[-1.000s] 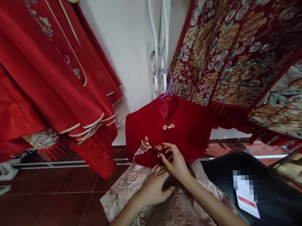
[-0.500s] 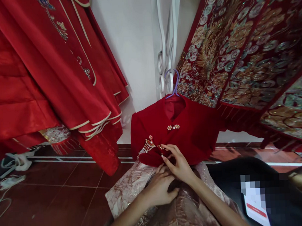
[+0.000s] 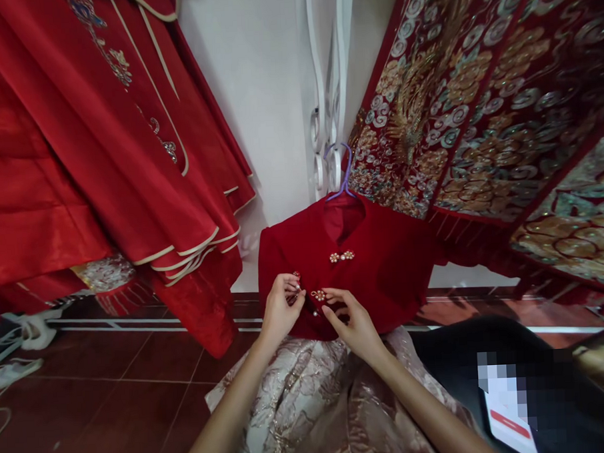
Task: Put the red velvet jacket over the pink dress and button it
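Note:
A short red velvet jacket [image 3: 384,263] hangs on a purple hanger [image 3: 340,178] over a pale pink brocade skirt [image 3: 320,406]. A pearl clasp [image 3: 341,256] fastens its collar; a second clasp [image 3: 318,295] sits lower. My left hand [image 3: 280,307] is closed in a pinch on the tasselled brooch at the jacket's left front, mostly hiding it. My right hand [image 3: 351,321] rests on the jacket's lower front just right of the second clasp, its fingers bent and pinching the velvet edge.
Red satin robes with cream trim [image 3: 104,162] hang at the left. Heavily embroidered red and gold garments [image 3: 477,112] hang at the right. A white scrolled metal rack [image 3: 327,118] stands against the white wall. White cables [image 3: 16,339] lie on dark red floor tiles. A black object [image 3: 539,376] sits bottom right.
My left hand has risen from the skirt's waist to the tasselled brooch and closed on it. My right hand has stayed at the jacket's lower front.

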Demonstrator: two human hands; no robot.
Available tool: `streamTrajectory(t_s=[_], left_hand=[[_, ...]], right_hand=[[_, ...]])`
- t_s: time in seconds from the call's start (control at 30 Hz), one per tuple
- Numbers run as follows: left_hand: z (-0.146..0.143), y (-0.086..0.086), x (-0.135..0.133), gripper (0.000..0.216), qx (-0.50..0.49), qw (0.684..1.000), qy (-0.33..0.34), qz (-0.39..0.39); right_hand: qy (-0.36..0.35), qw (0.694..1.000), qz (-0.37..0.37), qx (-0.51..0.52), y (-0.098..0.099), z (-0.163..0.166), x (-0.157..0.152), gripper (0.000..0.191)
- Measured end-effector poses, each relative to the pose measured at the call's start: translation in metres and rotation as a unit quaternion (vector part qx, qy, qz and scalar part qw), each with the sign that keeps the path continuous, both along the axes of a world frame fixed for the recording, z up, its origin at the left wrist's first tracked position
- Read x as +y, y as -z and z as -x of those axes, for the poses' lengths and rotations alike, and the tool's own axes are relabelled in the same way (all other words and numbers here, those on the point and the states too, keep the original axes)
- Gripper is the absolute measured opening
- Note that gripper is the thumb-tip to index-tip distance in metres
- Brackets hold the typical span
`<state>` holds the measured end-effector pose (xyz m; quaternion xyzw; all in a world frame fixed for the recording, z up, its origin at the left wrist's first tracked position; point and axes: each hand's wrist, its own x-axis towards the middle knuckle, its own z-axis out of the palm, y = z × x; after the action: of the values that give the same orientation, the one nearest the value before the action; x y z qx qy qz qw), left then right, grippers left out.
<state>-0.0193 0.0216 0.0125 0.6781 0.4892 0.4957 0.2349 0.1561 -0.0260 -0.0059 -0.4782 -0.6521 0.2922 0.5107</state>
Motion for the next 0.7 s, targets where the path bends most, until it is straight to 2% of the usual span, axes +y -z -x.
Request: streamTrajectory(t_s=[0.1,0.2,0.3,0.5,0.7], left_hand=[[-0.006,0.002,0.000,0.017,-0.004,1.000,0.013,0.025],[-0.009,0.002,-0.001,0.021,-0.033,0.998,0.027,0.042],[-0.007,0.001,0.000,0.027,-0.055,0.997,0.035,0.049],[-0.005,-0.004,-0.001,0.029,-0.076,0.994,0.042,0.071],[-0.007,-0.012,-0.003,0.027,-0.098,0.992,0.023,0.072]], right_hand=[[0.021,0.999,0.004,-0.025,0.004,0.003,0.013,0.032],[0.018,0.999,-0.008,-0.049,0.005,0.005,0.023,0.021],[0.014,1.000,-0.012,-0.024,-0.002,0.007,0.028,0.011],[-0.018,0.999,-0.019,0.017,-0.025,0.011,0.033,0.012],[-0.012,0.999,-0.041,0.024,-0.028,0.021,0.041,0.010]])
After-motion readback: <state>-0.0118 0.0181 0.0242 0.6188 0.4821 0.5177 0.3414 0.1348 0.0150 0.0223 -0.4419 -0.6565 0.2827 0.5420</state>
